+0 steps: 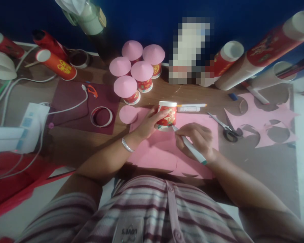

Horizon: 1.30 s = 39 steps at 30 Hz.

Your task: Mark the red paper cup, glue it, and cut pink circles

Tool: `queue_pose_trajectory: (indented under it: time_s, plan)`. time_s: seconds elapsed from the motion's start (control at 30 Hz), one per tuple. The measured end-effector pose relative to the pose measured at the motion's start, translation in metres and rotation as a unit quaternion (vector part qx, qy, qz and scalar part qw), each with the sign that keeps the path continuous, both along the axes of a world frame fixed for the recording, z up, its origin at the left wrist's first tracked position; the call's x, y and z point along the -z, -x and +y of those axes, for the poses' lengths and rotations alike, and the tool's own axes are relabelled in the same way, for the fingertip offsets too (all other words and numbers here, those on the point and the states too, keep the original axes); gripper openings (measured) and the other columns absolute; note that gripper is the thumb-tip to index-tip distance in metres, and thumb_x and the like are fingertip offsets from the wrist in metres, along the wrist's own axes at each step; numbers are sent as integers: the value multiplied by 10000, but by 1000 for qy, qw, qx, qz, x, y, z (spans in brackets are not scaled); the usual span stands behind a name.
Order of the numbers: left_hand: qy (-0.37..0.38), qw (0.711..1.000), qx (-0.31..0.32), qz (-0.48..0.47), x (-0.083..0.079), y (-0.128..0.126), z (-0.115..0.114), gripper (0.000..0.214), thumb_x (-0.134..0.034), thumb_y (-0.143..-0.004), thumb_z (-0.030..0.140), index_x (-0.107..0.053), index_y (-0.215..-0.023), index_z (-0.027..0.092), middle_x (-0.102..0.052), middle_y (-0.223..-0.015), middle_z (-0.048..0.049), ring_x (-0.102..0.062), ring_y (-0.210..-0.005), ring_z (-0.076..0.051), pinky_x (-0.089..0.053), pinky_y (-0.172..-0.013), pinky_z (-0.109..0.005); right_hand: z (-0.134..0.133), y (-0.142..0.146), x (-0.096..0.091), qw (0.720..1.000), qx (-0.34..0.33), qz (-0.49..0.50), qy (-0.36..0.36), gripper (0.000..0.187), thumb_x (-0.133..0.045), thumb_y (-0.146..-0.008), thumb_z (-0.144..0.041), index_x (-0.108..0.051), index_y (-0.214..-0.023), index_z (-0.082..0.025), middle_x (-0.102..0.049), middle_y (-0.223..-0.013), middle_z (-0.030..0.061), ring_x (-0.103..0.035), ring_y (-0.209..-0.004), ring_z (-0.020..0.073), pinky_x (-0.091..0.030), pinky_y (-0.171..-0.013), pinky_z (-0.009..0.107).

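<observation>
A short red-and-white printed paper tube (169,114) stands tilted slightly over the pink paper (154,153), with my left hand (153,121) wrapped round its left side. My right hand (196,138) grips a white marker (194,150) with a green end. The marker's tip meets or nearly meets the lower white rim of the tube; I cannot tell whether it touches. Behind the tube lie an orange-and-white pen (192,105) and a white marker-like stick (189,109). A loose pink paper disc (128,114) rests left of my left hand.
Several red tubes with pink cone tops (125,86) stand at the back. Scissors (226,130) and cut pink scraps (263,118) lie right. A tape roll (101,116), orange cutter-like piece (92,90), white cables and a power strip (31,128) are left. Tall tubes (268,50) lean back right.
</observation>
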<state>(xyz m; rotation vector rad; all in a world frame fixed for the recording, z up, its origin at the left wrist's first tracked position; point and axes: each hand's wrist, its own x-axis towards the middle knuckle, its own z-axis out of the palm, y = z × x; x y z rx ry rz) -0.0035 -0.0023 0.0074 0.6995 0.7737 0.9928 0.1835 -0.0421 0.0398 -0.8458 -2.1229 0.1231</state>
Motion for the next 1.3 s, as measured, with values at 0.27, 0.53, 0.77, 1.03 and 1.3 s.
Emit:
queue_pose_trajectory:
  time_s: [0.27,0.53,0.77,1.03,1.3]
  plan:
    - [3,1000,4,-5,2,0,1,289,-772,-879,396,-718,-1100,218,-767,-1047,-19,-731,-950,-147,-563,-828,-257,-1,1,-1,1000,0,-2,-2,170,-623,-881,-71,-576,-929,-227,-644,-690,-17,-601,-586,136,-525,-543,267]
    - [-2,1000,9,-11,3,0,0,281,-765,-891,395,-720,-1107,222,-756,-1038,-13,-728,-928,-135,-572,-810,-243,-2,2,-1,1000,-8,-2,1,200,-645,-863,-45,-573,-933,-218,-646,-685,-17,-597,-577,137,-525,-534,279]
    - [-11,1000,4,2,3,-1,1,297,-764,-878,405,-713,-1097,212,-746,-1013,-21,-719,-938,-153,-575,-827,-266,-3,4,-1,1000,-15,5,4,212,-658,-852,-29,-573,-929,-208,-650,-685,-6,-598,-580,137,-526,-539,276]
    - [-17,999,14,24,0,-1,0,309,-733,-886,417,-699,-1108,204,-730,-1003,-32,-708,-922,-170,-573,-858,-308,-3,4,-1,1000,-14,-1,6,181,-633,-887,-62,-569,-942,-222,-648,-695,-22,-612,-596,127,-538,-558,265]
    - [-30,998,11,50,-3,1,0,303,-733,-877,437,-716,-1085,217,-735,-1037,-46,-697,-988,-196,-570,-872,-310,-5,4,-4,1000,-28,8,-11,202,-617,-873,-40,-569,-956,-218,-637,-688,-20,-620,-599,137,-539,-564,278]
